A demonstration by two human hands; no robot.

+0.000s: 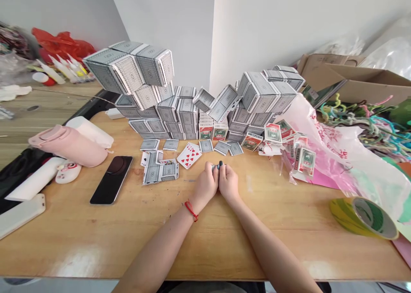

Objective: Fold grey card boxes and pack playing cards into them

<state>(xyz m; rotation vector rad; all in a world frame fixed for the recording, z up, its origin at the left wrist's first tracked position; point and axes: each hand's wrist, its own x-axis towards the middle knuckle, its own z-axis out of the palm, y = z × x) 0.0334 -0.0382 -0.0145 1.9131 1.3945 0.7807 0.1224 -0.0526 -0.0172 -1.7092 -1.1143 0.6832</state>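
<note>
My left hand [206, 185] and my right hand [229, 182] meet over the middle of the table, fingers curled in and thumbs side by side. Between them shows a sliver of a playing card [215, 166] with a grey-blue back; the hands hide most of it. Just beyond lie a ten of hearts [189, 155], face up, and several folded cards [206, 146], backs up. To the left is a small pile of folded cards [160, 171]. Behind stand stacked blocks made of folded cards [188, 111], rising at left and right with a lower middle.
Card boxes [272, 133] lie at right by a plastic bag [324, 134]. A roll of tape [362, 217] sits at the right front. On the left are a phone [111, 180], a pink bottle [69, 145] and a white case [22, 216]. A cardboard box [362, 79] stands at back right.
</note>
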